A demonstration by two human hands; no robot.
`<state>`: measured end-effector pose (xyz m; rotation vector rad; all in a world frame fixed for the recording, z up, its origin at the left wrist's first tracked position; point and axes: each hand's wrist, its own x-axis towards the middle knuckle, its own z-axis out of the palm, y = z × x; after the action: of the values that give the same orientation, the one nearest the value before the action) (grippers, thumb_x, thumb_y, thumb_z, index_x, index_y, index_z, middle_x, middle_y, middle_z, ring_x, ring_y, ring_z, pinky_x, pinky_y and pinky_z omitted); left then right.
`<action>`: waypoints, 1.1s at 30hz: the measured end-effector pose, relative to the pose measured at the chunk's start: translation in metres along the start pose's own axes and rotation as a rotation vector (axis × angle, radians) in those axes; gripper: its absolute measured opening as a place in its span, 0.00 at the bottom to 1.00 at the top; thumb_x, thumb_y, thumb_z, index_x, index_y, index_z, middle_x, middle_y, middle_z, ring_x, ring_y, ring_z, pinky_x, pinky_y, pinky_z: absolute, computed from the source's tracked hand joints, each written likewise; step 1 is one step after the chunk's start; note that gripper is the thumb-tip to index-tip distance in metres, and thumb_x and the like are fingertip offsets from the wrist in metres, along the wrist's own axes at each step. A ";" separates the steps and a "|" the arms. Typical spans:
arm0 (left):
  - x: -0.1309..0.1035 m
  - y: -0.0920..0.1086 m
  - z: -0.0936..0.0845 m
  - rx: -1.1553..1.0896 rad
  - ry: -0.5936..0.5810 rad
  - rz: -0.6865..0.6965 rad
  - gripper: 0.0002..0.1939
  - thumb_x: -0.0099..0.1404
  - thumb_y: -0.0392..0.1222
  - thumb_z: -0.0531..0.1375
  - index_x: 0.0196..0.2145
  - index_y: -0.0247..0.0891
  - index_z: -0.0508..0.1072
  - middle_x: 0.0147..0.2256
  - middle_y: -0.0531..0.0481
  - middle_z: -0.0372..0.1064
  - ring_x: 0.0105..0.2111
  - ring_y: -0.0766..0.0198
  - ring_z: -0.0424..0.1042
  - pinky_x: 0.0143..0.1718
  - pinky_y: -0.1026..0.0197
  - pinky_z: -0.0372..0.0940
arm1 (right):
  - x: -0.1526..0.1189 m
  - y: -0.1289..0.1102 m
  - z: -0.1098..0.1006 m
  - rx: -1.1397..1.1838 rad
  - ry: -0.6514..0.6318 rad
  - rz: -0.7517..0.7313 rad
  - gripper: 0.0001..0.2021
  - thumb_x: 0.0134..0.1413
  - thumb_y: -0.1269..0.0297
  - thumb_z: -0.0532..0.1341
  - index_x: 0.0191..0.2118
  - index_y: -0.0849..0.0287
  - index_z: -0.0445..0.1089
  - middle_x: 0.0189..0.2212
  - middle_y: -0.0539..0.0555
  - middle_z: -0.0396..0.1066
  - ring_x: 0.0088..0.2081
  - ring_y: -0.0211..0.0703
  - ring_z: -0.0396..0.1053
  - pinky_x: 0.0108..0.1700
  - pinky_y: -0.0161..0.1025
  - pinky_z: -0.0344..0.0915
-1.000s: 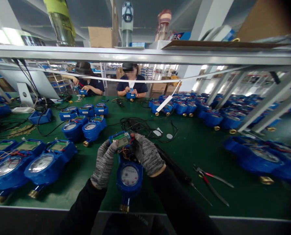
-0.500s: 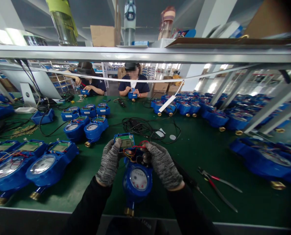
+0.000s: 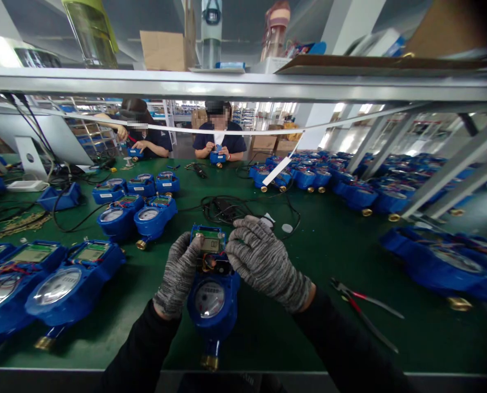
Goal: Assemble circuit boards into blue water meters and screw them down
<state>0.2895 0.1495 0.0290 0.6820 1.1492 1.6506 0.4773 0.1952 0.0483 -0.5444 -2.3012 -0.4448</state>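
Observation:
A blue water meter [image 3: 213, 322] lies in front of me, its round dial facing up and its brass fitting toward the table's front edge. At its far end is a display board [image 3: 211, 244] with a lit LCD, and wires [image 3: 211, 264] show just below it. My left hand [image 3: 180, 275], in a grey knitted glove, grips the board's left side with the thumb over its front. My right hand [image 3: 266, 262], gloved alike, has its bent fingers together at the board's right edge. Its fingertips are partly hidden, so what they pinch cannot be made out.
Red-handled pliers [image 3: 364, 308] lie to the right. More blue meters [image 3: 77, 284] stand at the left, and many others [image 3: 435, 262] at the right. Black cables [image 3: 223, 210] are coiled ahead. A metal shelf [image 3: 243, 87] crosses overhead. Two co-workers [image 3: 221, 134] sit opposite.
My right hand has left the red wires and moved up to the display's right edge. The dark-handled tool beside it is now out of sight. My left hand still holds the board.

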 end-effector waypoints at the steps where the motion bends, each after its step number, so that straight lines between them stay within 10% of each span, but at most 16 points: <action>1: 0.000 0.000 0.000 -0.010 0.006 0.020 0.31 0.47 0.54 0.76 0.45 0.35 0.75 0.42 0.48 0.78 0.40 0.59 0.77 0.39 0.62 0.72 | -0.004 -0.002 0.002 -0.003 0.013 0.013 0.07 0.61 0.69 0.60 0.39 0.63 0.76 0.42 0.57 0.75 0.54 0.56 0.68 0.64 0.59 0.60; 7: 0.008 -0.005 -0.002 -0.196 0.009 0.072 0.13 0.48 0.44 0.75 0.29 0.39 0.79 0.34 0.51 0.79 0.35 0.62 0.78 0.34 0.65 0.72 | -0.029 -0.011 0.021 0.155 0.124 0.202 0.05 0.62 0.68 0.60 0.40 0.60 0.74 0.38 0.54 0.76 0.46 0.50 0.72 0.58 0.58 0.65; 13: 0.016 -0.009 0.008 -0.206 -0.102 0.025 0.11 0.53 0.46 0.73 0.33 0.39 0.82 0.33 0.50 0.80 0.32 0.62 0.79 0.32 0.66 0.73 | -0.026 -0.007 0.031 0.222 0.323 0.410 0.06 0.61 0.69 0.63 0.44 0.59 0.69 0.38 0.53 0.75 0.41 0.41 0.73 0.44 0.42 0.71; 27: 0.015 -0.035 -0.003 -0.154 -0.045 0.016 0.16 0.62 0.47 0.69 0.48 0.45 0.79 0.47 0.53 0.79 0.47 0.62 0.78 0.48 0.64 0.74 | -0.023 -0.001 0.030 0.303 0.281 0.244 0.09 0.57 0.76 0.64 0.43 0.60 0.70 0.38 0.54 0.75 0.42 0.44 0.71 0.44 0.47 0.69; 33: 0.010 -0.037 -0.002 -0.145 0.009 0.097 0.12 0.54 0.47 0.75 0.36 0.49 0.82 0.43 0.62 0.80 0.44 0.70 0.79 0.45 0.76 0.72 | -0.021 -0.006 0.029 0.160 0.275 0.223 0.07 0.58 0.72 0.65 0.42 0.59 0.71 0.36 0.55 0.76 0.40 0.49 0.72 0.43 0.52 0.68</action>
<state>0.2984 0.1610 -0.0061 0.6461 1.0052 1.8008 0.4715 0.1978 0.0121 -0.6109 -1.9670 -0.2102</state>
